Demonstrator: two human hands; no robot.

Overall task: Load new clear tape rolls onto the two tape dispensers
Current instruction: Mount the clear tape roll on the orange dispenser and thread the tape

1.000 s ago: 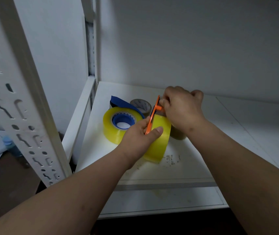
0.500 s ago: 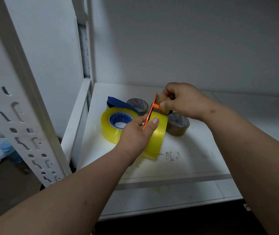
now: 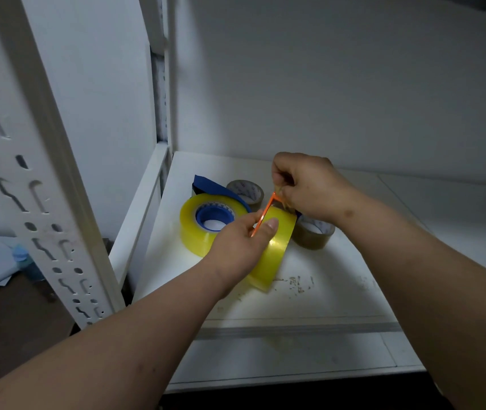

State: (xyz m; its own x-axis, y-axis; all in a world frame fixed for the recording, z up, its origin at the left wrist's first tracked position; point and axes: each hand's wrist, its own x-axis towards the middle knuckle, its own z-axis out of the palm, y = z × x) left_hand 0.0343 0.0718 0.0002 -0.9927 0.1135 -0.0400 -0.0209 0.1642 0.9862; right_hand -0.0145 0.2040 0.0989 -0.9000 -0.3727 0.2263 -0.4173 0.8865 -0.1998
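Left hand (image 3: 237, 247) grips the upright clear roll (image 3: 274, 250) on the orange dispenser (image 3: 264, 216) mid-shelf; right hand (image 3: 304, 184) pinches the tape end at the far top; probably best pulling slow and straight.

You could read nothing: the blue print on the brown tape roll (image 3: 246, 190) was too blurred.

Both forearms bare — no sleeves, watch or, seemingly, rings on left hand (image 3: 240, 247) or right hand (image 3: 309, 184).
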